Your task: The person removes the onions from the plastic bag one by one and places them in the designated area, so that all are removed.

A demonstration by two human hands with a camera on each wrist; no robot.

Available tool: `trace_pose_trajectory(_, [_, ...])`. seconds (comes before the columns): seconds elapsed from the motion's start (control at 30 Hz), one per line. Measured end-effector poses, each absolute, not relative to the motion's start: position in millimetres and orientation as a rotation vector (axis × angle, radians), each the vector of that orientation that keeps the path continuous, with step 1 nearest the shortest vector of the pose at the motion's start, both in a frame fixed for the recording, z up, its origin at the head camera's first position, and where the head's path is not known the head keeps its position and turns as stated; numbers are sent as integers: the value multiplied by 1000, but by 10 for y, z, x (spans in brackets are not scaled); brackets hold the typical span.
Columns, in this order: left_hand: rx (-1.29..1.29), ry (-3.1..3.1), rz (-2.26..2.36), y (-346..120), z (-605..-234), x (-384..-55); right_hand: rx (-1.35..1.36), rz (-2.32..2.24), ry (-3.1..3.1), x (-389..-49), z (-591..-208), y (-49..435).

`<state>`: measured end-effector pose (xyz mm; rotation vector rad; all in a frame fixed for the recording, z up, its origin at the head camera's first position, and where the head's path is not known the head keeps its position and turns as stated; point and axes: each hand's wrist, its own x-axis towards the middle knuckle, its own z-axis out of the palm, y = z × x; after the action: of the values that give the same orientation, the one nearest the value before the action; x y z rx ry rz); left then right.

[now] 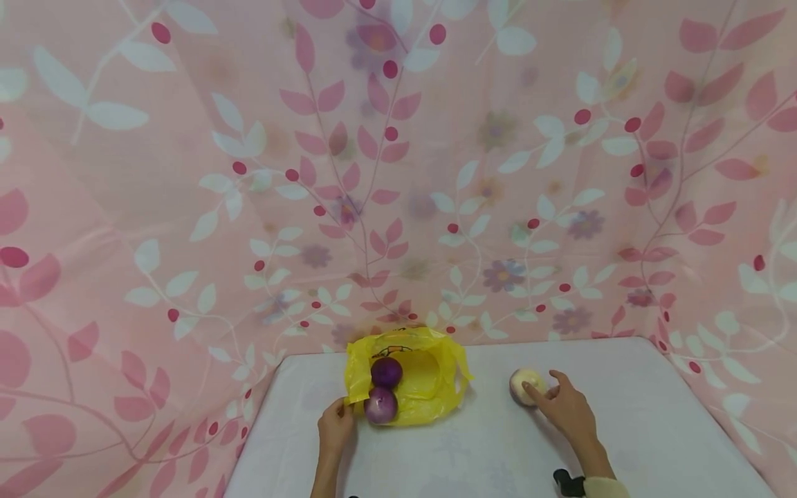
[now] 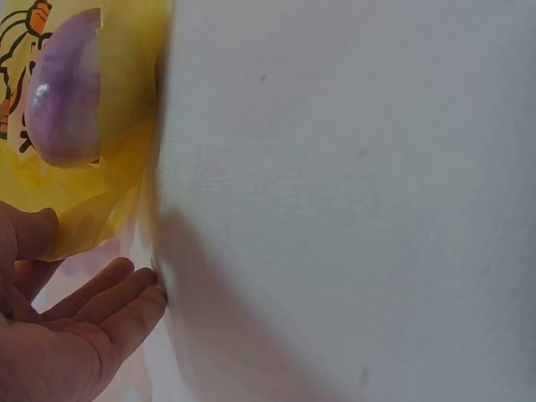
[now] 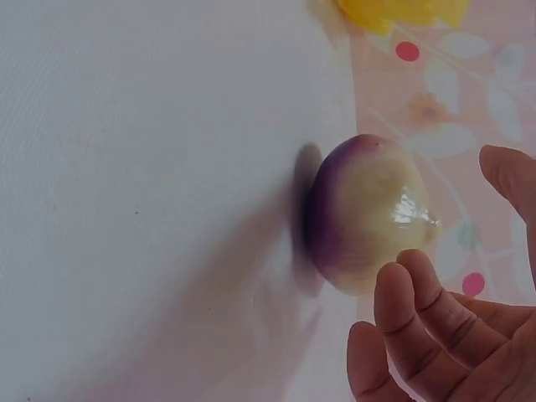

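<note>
A yellow plastic bag (image 1: 418, 404) lies on its side on the table, its mouth facing me. A dark purple round vegetable (image 1: 387, 373) sits inside, and a lighter purple, glossy one (image 1: 381, 406) is at the mouth, partly behind the bag's film in the left wrist view. My left hand (image 1: 336, 423) pinches the bag's edge between thumb and index finger, the other fingers stretched out. To the right, a cream and purple turnip (image 3: 368, 213) rests on the table. Beside it is my right hand (image 1: 569, 408), thumb and fingers apart, fingertips right at the turnip's cream side.
A white cloth covers the table (image 1: 461, 463). Behind and around it hangs a pink curtain (image 1: 398, 207) with leaves and flowers. A black wrist device (image 1: 568, 483) shows by the right sleeve.
</note>
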<state>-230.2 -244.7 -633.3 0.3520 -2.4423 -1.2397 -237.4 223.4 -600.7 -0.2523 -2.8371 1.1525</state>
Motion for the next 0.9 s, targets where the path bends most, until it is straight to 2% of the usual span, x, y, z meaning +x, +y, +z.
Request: trace_pose_trajectory(0.9, [373, -2468, -1257, -2428, -6297, -2291, -164, 1140, -2752, -2270, -5932, 1800])
